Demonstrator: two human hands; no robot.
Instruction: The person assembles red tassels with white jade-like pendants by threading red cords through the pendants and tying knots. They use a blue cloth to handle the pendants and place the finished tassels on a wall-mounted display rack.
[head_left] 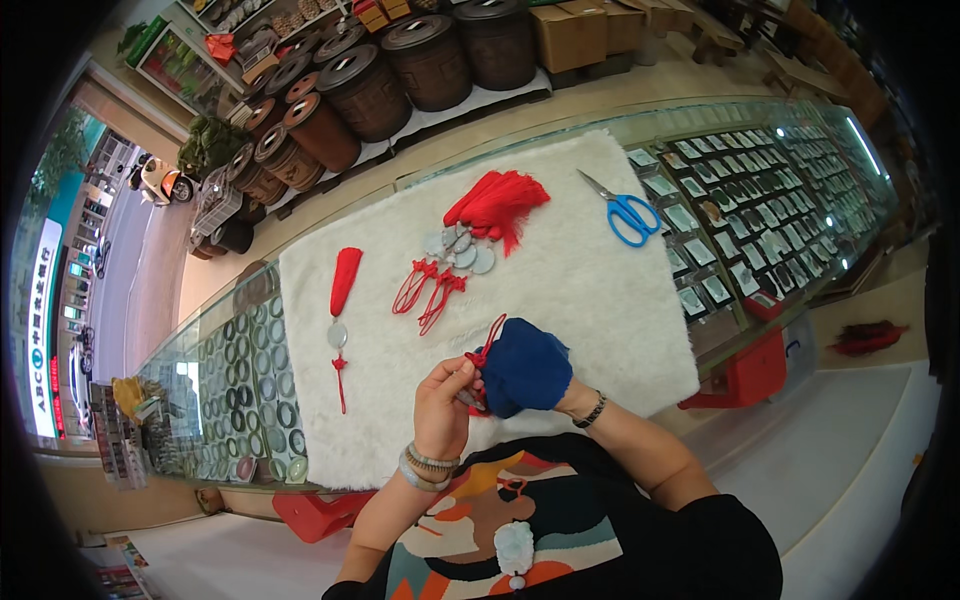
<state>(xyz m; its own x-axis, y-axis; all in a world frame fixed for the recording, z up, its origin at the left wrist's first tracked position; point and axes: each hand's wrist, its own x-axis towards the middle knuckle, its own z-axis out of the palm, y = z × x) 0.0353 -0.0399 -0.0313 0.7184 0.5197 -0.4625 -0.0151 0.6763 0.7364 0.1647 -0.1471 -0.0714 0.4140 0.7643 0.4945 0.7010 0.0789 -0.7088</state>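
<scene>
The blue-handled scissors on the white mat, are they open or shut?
Shut, as far as shows: the scissors lie flat on the white fur mat, blades together in one narrow point, far from both hands.

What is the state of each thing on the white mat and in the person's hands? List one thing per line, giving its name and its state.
Left hand: closed, pinching a red cord.
Right hand: wrapped in a blue cloth, gripping the cord's end.
Red cord: looped, held between both hands.
Blue scissors: lying flat, blades shut, untouched.
Single red tassel pendant: laid out straight.
Pile of red tassel pendants: heaped together, cords tangled.
White mat: spread flat on the glass counter.
</scene>
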